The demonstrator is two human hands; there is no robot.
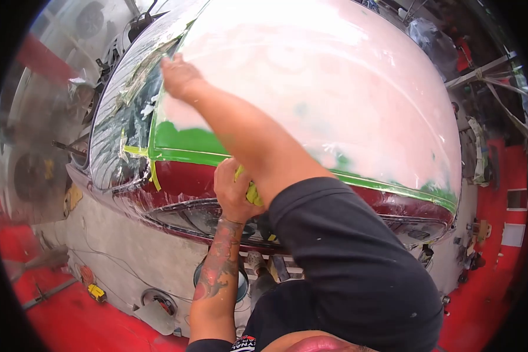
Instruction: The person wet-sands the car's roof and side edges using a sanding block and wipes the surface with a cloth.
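My right hand [180, 76] reaches across to the left edge of a car roof [287, 76], where green masking tape borders the windshield. Its fingers are closed; what they hold, if anything, is too small to tell. Closer to me, my left hand [233, 190] is closed around crumpled yellow-green tape [253, 193], just above the dark red side of the car [185, 179]. The roof is mostly pale and whitish, with a green patch [179, 137] at its front corner. Wrinkled plastic film [114, 126] covers the windshield.
On the floor below the car are a round container [242, 284], a grey disc-shaped item [157, 314], cables and a yellow tool [97, 293]. A metal stand [481, 71] and clear plastic [428, 41] are at the upper right. Red flooring [493, 234] lies at the right.
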